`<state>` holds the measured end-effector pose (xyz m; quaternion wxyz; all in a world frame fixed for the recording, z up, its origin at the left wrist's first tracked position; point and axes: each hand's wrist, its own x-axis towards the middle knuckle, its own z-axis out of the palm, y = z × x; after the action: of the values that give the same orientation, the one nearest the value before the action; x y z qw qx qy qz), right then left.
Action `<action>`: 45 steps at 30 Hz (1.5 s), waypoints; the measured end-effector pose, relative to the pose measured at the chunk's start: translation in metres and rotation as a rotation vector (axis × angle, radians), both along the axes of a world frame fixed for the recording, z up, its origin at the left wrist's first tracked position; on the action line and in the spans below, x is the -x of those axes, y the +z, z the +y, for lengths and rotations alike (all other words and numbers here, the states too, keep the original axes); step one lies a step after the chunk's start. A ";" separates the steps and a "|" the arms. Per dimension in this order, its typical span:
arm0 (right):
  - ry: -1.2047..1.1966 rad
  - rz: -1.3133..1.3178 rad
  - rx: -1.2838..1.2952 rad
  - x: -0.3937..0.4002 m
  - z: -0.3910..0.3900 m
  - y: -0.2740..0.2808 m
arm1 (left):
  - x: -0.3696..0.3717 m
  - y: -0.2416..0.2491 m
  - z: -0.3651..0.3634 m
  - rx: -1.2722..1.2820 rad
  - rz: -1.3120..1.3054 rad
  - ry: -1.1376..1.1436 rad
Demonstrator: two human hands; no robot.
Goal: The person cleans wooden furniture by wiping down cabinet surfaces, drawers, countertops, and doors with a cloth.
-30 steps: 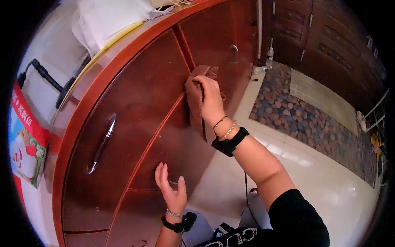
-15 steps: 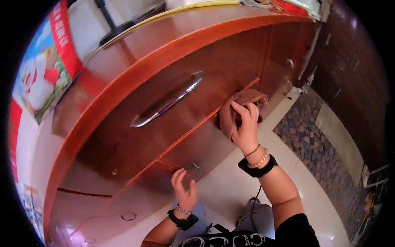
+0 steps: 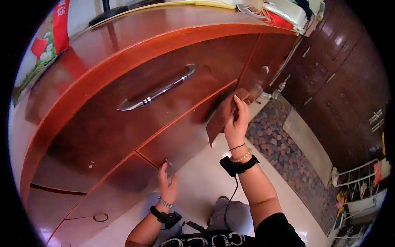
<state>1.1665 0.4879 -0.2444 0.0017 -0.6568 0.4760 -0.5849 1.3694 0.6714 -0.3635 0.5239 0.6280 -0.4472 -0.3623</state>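
Observation:
My right hand grips a brown cloth, which hangs down in front of the cabinet's lower panels at the right. Below the long metal drawer handle, my left hand is open with its fingers stretched upward. Its fingertips are right at a small metal knob on the lower cabinet front. The reddish-brown cabinet fills the left and middle of the view.
On the cabinet top, a white container stands at the back right. A pebble-patterned mat lies on the pale floor at the right, before a dark door. A white rack stands at the lower right.
The camera view has shifted to the right. The cloth, bunched before, now hangs flatter in my right hand. My left hand has come up to the small knob.

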 end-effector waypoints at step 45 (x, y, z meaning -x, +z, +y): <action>0.087 0.485 0.007 0.003 -0.006 0.061 | 0.023 -0.053 0.056 0.207 -0.117 -0.350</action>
<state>1.1632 0.4820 -0.1833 -0.0895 -0.7978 0.4317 -0.4112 1.3459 0.7274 -0.4162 0.4879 0.5035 -0.6139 -0.3628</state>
